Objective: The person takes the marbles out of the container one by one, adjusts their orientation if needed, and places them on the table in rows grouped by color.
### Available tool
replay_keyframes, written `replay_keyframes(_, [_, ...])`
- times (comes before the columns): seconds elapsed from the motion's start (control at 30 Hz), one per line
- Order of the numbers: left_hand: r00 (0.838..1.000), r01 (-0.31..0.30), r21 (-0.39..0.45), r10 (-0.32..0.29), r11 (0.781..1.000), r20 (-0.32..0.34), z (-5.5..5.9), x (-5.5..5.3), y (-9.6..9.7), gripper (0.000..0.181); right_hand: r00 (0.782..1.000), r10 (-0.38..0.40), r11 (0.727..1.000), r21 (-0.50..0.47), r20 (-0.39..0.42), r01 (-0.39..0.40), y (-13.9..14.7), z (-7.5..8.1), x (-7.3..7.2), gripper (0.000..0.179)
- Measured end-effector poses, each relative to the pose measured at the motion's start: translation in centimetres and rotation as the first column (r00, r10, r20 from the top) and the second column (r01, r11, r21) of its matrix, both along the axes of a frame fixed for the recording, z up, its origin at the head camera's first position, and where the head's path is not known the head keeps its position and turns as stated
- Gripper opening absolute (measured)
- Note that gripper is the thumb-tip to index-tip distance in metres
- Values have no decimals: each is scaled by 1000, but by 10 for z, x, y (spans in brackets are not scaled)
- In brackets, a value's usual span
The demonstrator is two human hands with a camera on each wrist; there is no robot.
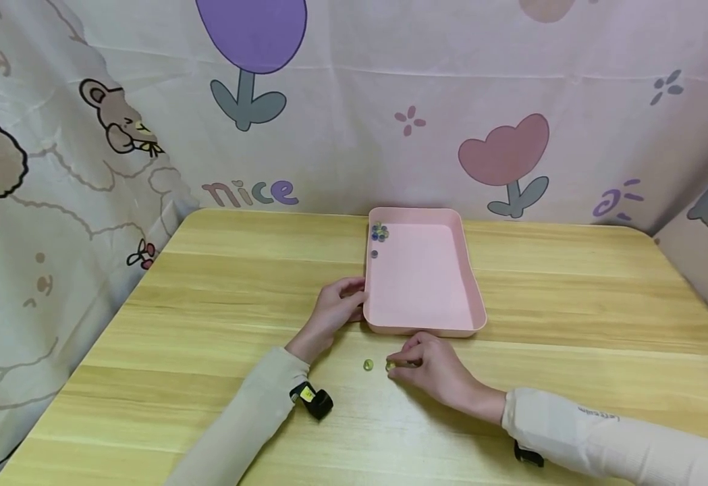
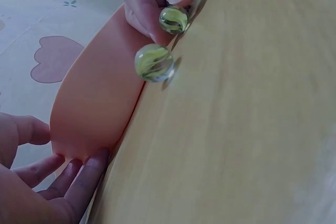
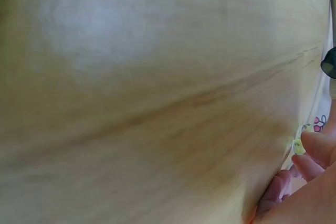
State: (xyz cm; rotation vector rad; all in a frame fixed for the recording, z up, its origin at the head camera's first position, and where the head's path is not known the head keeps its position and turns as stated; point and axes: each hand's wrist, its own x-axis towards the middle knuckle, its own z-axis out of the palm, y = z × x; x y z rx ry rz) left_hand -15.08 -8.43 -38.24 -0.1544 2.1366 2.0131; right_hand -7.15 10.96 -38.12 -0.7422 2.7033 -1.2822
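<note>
My right hand (image 1: pixel 441 374) pinches a clear green-yellow marble (image 1: pixel 390 366) between thumb and index finger, in front of the pink tray (image 1: pixel 423 331). In the left wrist view, that marble (image 2: pixel 173 20) sits at the fingertips, close to the table. A second green-yellow marble (image 1: pixel 368 364) lies on the table just to its left; in the left wrist view this marble (image 2: pixel 154 63) appears nearer. My left hand (image 1: pixel 332 310) holds the tray at its near-left corner, fingertips against the outer wall. Inside the tray, several blue and green marbles (image 1: pixel 380 233) cluster at the far left, with one grey-blue marble (image 1: pixel 374 254) apart.
The wooden table (image 1: pixel 256 270) extends around the tray to both sides. Behind it hangs a printed cloth (image 1: pixel 354 148), close to the tray's far edge. Each wrist wears a black strapped camera (image 1: pixel 316 401).
</note>
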Motion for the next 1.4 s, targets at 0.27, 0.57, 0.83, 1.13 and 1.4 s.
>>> replay_keyframes(0.27, [1000,18,10,-18,1000,-3,1,-2,2,36,1000,4,1000,11,-3,-4,4,3,-2,19])
replay_keyframes(0.57, [1000,11,4,-11,1000,1,2,-2,2,36,1000,-17,1000,13,26,16,1,3,-2,17])
replay_keyframes(0.83, [1000,1,3,-1,1000,12,0,-2,0,36,999,-15,1000,14,48,15,2,5,-2,21])
replay_keyframes(1.13, [1000,0,-9,1,1000,10,1,-1,-1,36,994,-32,999,5,109,31,9,11,3,29])
replay_keyframes(1.4, [1000,2,-5,-2,1000,15,0,-1,-1,36,987,-87,996,-3,138,88,14,15,8,32])
